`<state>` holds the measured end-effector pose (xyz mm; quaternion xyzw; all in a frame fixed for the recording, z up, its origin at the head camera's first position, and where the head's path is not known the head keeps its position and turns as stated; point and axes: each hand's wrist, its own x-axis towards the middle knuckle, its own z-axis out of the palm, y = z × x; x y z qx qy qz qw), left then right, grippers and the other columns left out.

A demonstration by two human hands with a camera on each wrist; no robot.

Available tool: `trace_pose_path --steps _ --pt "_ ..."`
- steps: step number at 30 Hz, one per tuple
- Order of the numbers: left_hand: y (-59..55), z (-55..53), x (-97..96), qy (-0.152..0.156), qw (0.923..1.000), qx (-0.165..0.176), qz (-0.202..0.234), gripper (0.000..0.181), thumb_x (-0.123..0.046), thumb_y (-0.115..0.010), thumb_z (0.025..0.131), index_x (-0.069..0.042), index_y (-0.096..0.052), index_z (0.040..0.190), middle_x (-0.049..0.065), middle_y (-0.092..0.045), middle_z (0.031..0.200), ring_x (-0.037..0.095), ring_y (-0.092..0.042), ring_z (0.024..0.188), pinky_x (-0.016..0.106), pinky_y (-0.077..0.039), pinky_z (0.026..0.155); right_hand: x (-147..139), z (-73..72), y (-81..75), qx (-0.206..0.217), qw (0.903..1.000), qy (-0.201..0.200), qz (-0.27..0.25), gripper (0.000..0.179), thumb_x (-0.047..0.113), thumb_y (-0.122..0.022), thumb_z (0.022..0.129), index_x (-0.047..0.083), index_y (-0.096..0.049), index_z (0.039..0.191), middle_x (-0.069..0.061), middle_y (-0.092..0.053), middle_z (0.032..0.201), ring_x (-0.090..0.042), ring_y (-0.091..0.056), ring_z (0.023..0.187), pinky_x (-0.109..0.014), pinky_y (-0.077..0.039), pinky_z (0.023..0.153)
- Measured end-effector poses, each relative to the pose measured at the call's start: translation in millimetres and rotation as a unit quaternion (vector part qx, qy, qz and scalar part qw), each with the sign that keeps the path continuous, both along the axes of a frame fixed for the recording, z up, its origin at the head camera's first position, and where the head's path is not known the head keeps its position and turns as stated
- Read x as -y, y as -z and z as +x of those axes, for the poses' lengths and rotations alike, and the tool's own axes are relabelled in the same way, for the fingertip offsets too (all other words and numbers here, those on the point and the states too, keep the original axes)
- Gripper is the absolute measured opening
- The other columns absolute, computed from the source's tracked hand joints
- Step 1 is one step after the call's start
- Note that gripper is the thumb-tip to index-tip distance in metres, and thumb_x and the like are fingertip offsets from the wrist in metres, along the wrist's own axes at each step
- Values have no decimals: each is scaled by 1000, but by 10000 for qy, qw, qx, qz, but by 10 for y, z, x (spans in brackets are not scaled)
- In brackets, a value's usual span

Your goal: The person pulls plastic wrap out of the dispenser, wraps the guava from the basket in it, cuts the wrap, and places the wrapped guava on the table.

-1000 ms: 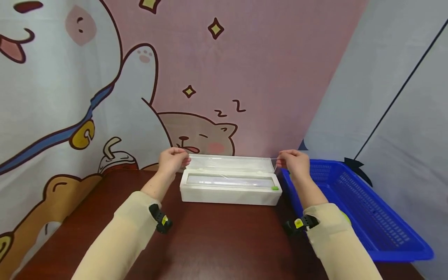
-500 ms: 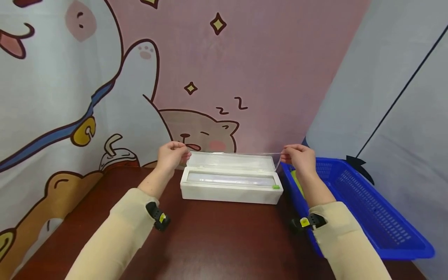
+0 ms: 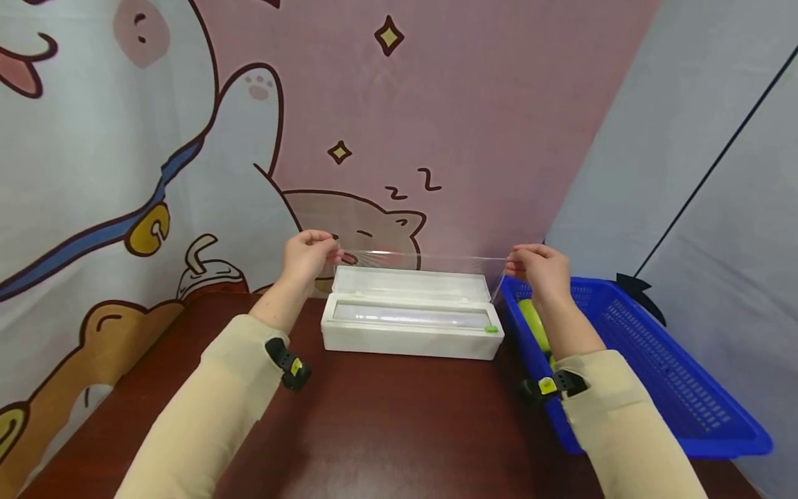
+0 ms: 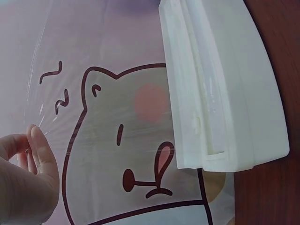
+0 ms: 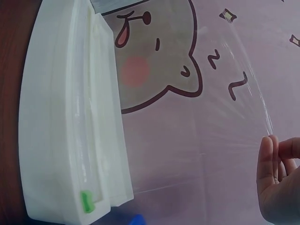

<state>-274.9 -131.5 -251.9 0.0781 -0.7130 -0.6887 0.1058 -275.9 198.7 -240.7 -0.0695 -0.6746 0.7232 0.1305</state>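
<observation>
A long white cling film dispenser (image 3: 411, 341) sits on the table with its lid (image 3: 411, 283) raised at the back. Its top has a clear window and a small green slider (image 3: 491, 328) at the right end. Behind and above the lid, a sheet of clear cling film (image 3: 430, 260) stretches between both hands. My left hand (image 3: 307, 258) pinches its left corner between thumb and fingers. At the other corner, my right hand (image 3: 541, 270) pinches the film likewise. In the right wrist view, the film's edge (image 5: 255, 89) runs taut to the fingertips.
To the right stands a blue plastic basket (image 3: 661, 388) with a yellow-green item (image 3: 533, 324) inside, partly behind the right arm. Close behind the dark wooden table (image 3: 399, 423) hangs a cartoon-printed cloth (image 3: 486, 125).
Both hands have risen, and the right hand has moved slightly right. More film now shows above the lid. The dispenser stays in place, and the item in the basket has come into view.
</observation>
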Motion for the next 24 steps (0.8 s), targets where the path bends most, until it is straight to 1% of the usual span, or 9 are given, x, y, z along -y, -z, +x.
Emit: trace_pose_path --steps 3,6,8,12,14,16,22,24 --pt "-46 14 -11 19 10000 -55 -34 23 -10 -53 93 2 -53 113 2 -60 87 3 -62 70 20 -54 74 -10 8 -38 -44 10000 -21 -71 25 -3 -54 87 13 -62 69 5 -63 58 -5 -60 48 -19 -54 54" --pt "-79 31 -15 30 10000 -90 0 22 -10 -53 93 1 -53 112 3 -60 89 2 -61 68 24 -55 80 -19 17 -73 -65 9998 -7 -174 26 -4 -55 86 13 -62 68 5 -63 58 -5 -60 48 -20 -54 54" --pt "-92 45 -15 9 9999 -115 79 18 -9 -54 92 -1 -54 108 2 -60 88 1 -61 66 24 -55 78 -21 30 -93 -77 9998 9 -194 26 -4 -55 86 13 -63 68 4 -63 58 -6 -60 48 -20 -54 54" --pt "-110 78 -6 -25 9992 -209 334 8 -6 -55 90 -5 -54 98 0 -60 82 1 -61 61 18 -55 69 -24 61 -130 -112 9997 -32 -196 24 -2 -55 87 13 -63 70 5 -63 58 -6 -61 48 -21 -55 55" --pt "-122 97 -3 -15 9988 -267 414 5 -5 -55 90 -7 -53 94 -1 -60 79 1 -61 61 17 -54 66 -26 78 -148 -153 9997 -67 -195 23 -2 -55 88 13 -63 71 5 -63 59 -6 -61 49 -21 -55 56" --pt "-138 122 -1 9 9987 -298 413 4 -5 -55 90 -8 -53 93 -2 -61 78 2 -61 62 16 -53 65 -27 96 -164 -220 9994 -107 -226 24 -2 -55 88 13 -63 71 4 -64 59 -6 -61 49 -21 -55 56" --pt "-199 197 3 8 9994 -205 289 3 -11 -54 92 -10 -53 95 -5 -61 79 2 -62 67 14 -51 66 -26 158 -214 -338 9986 -180 -359 24 -3 -55 87 12 -64 71 4 -65 61 -6 -62 51 -19 -55 56" --pt "-219 210 5 13 9992 -204 334 2 -11 -54 92 -11 -53 94 -5 -62 79 3 -62 69 14 -51 66 -26 178 -230 -356 9984 -190 -399 23 -3 -55 87 12 -64 72 4 -65 62 -6 -62 52 -18 -54 56"
